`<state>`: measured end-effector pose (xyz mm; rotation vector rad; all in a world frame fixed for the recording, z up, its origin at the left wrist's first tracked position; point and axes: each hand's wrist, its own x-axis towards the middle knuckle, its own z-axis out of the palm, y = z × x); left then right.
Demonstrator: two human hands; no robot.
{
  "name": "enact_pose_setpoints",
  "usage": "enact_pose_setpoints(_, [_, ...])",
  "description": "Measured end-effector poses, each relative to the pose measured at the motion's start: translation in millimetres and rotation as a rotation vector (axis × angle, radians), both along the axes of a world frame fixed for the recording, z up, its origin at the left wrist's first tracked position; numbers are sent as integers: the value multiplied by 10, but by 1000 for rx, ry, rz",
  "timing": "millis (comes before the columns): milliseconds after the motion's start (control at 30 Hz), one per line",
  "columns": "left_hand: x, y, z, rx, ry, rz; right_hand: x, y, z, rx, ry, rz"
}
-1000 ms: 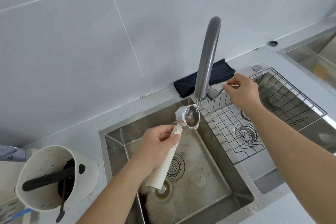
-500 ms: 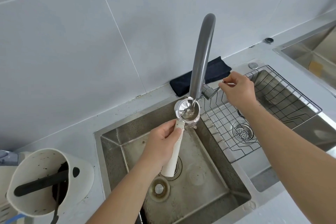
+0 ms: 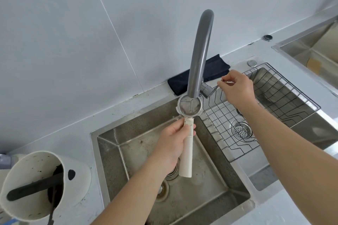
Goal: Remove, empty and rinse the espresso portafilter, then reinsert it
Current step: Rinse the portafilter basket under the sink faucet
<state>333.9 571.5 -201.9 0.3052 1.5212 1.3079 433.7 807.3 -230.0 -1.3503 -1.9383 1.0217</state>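
Under the faucet spout, I see my left hand gripping the portafilter by its white handle, basket up over the sink. My right hand pinches the faucet lever.

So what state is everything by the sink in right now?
Portafilter: basket up under the spout, water in it.
Tap: running thinly.
Tap lever: pinched by right hand.
Left hand: grips the handle.
Knock box: open, grounds inside.
Cloth: folded.
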Motion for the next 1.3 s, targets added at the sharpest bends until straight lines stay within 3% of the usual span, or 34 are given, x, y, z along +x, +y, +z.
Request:
enact_pose_setpoints(267, [36,56,9,-28,-220,67,-4,2,0,-11,-2,-5])
enact_pose_setpoints(667, [87,-21,64,-146,-258,33,-5,-13,15,-17,-7,-5])
enact_pose_setpoints(1300, [-181,-278,231,-246,156,-132,-12,-36,33,-9,-6,-4])
